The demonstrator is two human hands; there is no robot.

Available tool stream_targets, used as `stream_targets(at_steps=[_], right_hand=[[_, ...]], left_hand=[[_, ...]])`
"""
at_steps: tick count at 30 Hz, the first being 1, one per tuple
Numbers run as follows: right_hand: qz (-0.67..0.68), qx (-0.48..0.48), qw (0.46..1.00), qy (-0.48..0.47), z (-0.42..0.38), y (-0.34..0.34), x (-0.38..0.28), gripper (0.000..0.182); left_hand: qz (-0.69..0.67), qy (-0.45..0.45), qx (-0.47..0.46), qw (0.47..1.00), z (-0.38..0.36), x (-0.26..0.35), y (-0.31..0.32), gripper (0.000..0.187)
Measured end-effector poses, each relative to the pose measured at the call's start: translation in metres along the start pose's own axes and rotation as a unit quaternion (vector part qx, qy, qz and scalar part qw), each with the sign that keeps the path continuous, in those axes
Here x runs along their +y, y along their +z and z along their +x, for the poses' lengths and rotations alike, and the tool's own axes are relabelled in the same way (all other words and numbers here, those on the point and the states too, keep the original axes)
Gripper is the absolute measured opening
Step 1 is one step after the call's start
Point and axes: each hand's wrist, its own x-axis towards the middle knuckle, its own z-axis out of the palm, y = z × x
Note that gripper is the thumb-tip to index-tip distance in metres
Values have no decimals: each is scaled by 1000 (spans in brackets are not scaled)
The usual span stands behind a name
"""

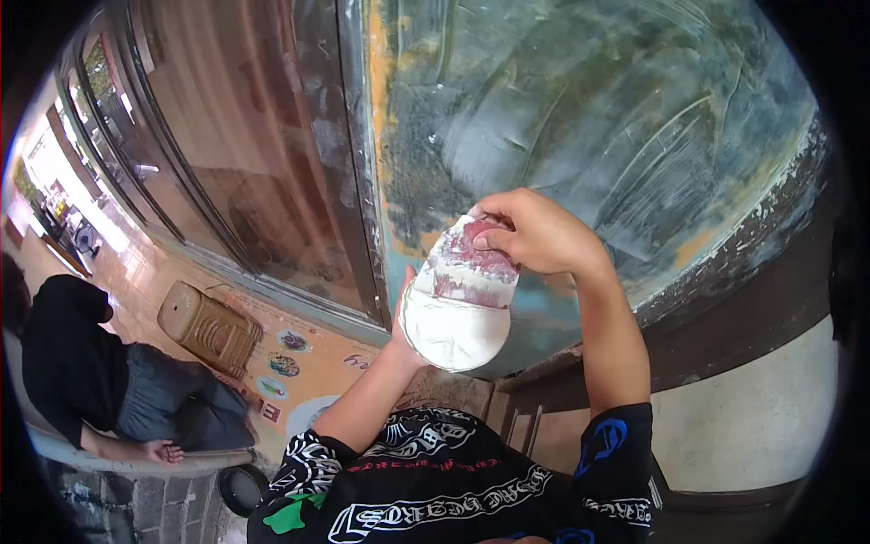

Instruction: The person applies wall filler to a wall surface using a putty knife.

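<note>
My right hand (539, 238) pinches a dark red putty spreader (473, 263) smeared with white, thumb on its face and fingers behind. The lower edge of the spreader meets white putty (458, 331), which covers a round, shallow holder. My left hand (405, 337) supports that holder from beneath and the left side; most of its fingers are hidden behind it. Just beyond both hands stands a green wall (589, 118) with pale curved streaks and orange patches along its edge.
Left of the wall is a brown glass door (272, 136) with a dark frame. A brown plastic stool (210, 328) lies near a printed orange sheet (308, 363). Another person (118, 381) sits at the left, close to a dark round pan (243, 490).
</note>
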Motion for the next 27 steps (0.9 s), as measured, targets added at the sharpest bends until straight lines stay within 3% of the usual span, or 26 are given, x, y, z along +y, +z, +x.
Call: stream_targets(at_steps=[2, 5, 6, 9, 11, 13, 15, 17, 18, 23, 27], right_hand=[[23, 56, 998, 3, 0, 1, 2, 16], [6, 115, 993, 30, 16, 1, -16, 13], [5, 116, 993, 27, 21, 2, -19, 13], [-81, 220, 971, -36, 39, 3, -31, 14], [-114, 226, 967, -40, 51, -1, -44, 12], [-185, 277, 933, -136, 69, -4, -46, 10], [-181, 262, 941, -116, 83, -6, -53, 10], [-322, 217, 913, -122, 96, -15, -62, 11], [-328, 220, 911, -119, 101, -24, -65, 11], [-285, 351, 884, -122, 91, -71, -104, 10], [-260, 271, 918, -128, 87, -26, -85, 10]], left_hand=[[30, 21, 30, 999, 5, 3, 2, 77], [-10, 40, 6, 999, 5, 23, -3, 87], [-66, 33, -47, 996, 5, 27, 1, 88], [25, 50, 9, 998, 3, 44, -18, 89], [15, 48, 13, 999, -1, 52, -24, 88], [20, 46, 14, 999, -5, 58, -27, 86], [13, 43, 26, 999, -12, 61, -32, 86], [3, 36, 35, 999, -18, 65, -35, 86], [7, 37, 42, 998, -18, 65, -31, 86], [3, 16, 34, 999, -26, 71, -35, 87], [-15, 4, 40, 999, -33, 76, -39, 85]])
